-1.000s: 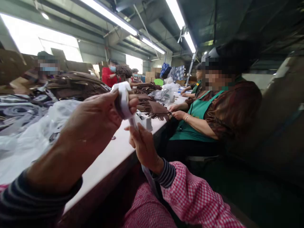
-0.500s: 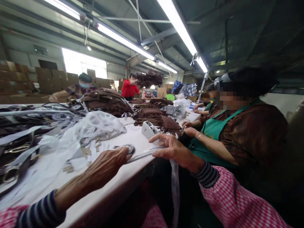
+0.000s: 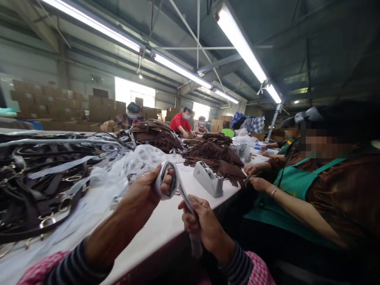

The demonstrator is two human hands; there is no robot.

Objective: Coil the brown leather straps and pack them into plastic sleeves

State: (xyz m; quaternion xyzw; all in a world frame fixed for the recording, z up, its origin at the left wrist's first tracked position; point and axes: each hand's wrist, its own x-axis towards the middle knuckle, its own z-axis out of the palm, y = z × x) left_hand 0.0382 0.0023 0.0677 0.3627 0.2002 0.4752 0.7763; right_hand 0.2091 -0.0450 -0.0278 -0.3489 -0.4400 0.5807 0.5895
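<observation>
My left hand (image 3: 145,190) is closed on a coil of strap (image 3: 159,185) that looks wrapped in whitish film, with fingertips showing through the loop. From the coil a flat pale strip (image 3: 184,193) runs down to my right hand (image 3: 206,221), whose fingers are closed around it. The strip's loose tail (image 3: 196,244) hangs below that hand past the table edge. Just beyond my hands a grey-white tape dispenser (image 3: 204,180) stands on the white table (image 3: 157,237). Whether the strip is bare film or covered strap, I cannot tell.
Dark straps with metal buckles (image 3: 47,178) are heaped at left beside crumpled white plastic film (image 3: 145,158). Brown fabric pieces (image 3: 213,152) are stacked behind the dispenser. A co-worker in a green apron (image 3: 292,184) sits close on my right; others work farther back.
My left hand has lifted the coil off the table and turned it upright. My right hand has come nearer, lower, and closed around the strip. The view has swung left.
</observation>
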